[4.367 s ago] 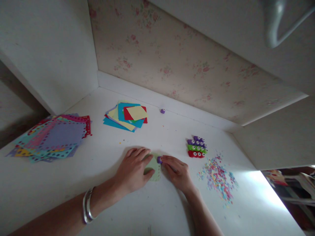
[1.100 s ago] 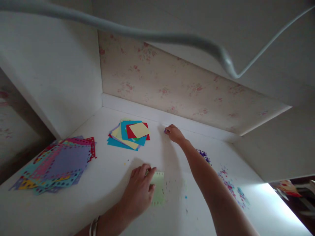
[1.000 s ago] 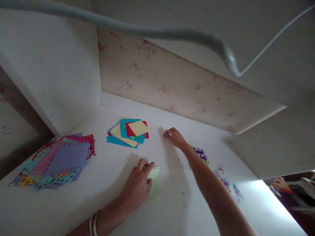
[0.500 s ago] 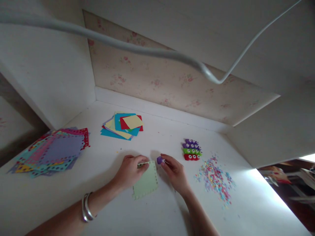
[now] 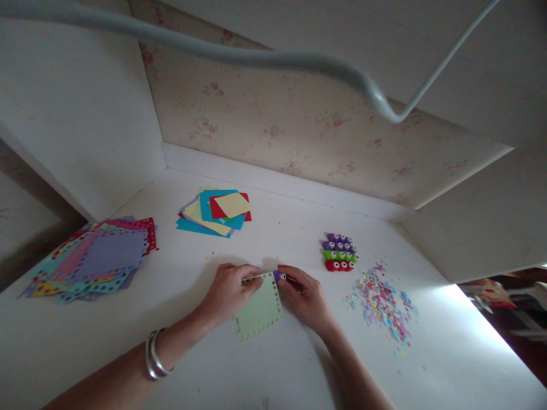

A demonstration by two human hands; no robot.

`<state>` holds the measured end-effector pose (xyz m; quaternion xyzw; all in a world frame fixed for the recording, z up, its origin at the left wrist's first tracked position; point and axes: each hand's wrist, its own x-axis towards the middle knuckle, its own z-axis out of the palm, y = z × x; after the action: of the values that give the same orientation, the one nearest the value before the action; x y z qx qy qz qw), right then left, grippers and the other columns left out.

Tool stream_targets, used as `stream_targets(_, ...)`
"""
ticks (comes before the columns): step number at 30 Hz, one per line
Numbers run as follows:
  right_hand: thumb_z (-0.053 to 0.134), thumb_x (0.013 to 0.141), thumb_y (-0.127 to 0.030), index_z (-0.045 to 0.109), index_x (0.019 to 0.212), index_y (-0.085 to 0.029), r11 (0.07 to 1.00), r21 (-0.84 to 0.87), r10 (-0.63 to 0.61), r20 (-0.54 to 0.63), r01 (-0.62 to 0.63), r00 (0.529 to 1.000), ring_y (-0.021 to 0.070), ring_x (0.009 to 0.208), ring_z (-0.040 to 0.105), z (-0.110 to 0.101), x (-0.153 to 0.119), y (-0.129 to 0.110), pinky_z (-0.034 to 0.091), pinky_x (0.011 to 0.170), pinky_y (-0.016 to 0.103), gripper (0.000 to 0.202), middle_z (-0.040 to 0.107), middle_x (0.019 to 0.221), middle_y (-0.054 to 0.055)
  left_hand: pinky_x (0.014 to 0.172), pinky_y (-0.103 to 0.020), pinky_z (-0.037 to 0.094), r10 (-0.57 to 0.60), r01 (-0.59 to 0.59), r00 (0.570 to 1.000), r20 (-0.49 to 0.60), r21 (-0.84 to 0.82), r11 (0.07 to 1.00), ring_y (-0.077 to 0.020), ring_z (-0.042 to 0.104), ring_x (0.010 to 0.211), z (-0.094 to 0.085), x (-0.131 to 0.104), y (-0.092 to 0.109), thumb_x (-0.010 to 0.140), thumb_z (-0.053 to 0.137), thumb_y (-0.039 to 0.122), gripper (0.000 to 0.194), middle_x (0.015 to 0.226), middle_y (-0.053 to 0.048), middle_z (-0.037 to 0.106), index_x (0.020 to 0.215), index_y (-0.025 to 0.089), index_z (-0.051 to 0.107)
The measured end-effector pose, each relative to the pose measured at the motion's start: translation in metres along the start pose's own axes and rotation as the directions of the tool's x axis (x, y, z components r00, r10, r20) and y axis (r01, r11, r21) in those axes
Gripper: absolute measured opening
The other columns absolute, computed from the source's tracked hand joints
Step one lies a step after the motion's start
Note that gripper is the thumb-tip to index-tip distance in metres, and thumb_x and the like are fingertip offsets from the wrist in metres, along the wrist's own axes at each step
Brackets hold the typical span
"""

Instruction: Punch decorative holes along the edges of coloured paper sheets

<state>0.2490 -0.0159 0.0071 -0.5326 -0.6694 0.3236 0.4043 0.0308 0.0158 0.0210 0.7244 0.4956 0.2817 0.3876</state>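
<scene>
Pale green paper with punched holes along its edges is pinched at its upper left by my left hand. Between the thumb and fingers of my right hand is a small purple craft punch with a white, eye-like button. The punch sits against the paper's upper right corner; whether the edge is inside its slot I cannot make out. Right of my right hand stands a cluster of similar craft punches in purple, green and red rows.
Colourful punched-out bits are scattered on the white table at right. Hole-edged coloured sheets are piled at left, and plain coloured paper lies at the back. A white cable crosses the top of the view.
My right hand has brought the purple punch against the paper's corner, where a gap was before. The paper has shifted slightly right, still in my left hand. The camera view has tilted a little.
</scene>
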Motion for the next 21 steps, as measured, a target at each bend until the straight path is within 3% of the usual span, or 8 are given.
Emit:
stream_targets(11,0.063,0.091,-0.032,0.07,0.111,-0.024,1.0,0.022,0.005,0.009,-0.005,1.0,0.0216,0.099,0.07,-0.001,-0.001,-0.002,0.061,0.086,0.036,0.023,0.07,0.116,0.009,0.091,-0.034,0.047,0.029,-0.027,0.999,-0.035,0.04,0.999,-0.0199,0.072,0.089,-0.002,-0.001,0.002,0.087,0.059,0.03,0.019,0.095,0.0,0.078,0.095,0.023,0.075)
stream_targets(21,0.058,0.094,-0.031,0.069,0.112,-0.025,0.976,-0.179,-0.116,0.046,0.123,0.992,0.0218,0.1,0.069,-0.002,-0.001,-0.011,0.059,0.089,0.038,0.022,0.072,0.111,0.007,0.096,-0.039,0.044,0.049,-0.046,0.999,-0.021,0.111,0.993,-0.0216,0.072,0.089,-0.002,-0.003,0.005,0.088,0.058,0.032,0.02,0.093,0.0,0.078,0.095,0.024,0.075)
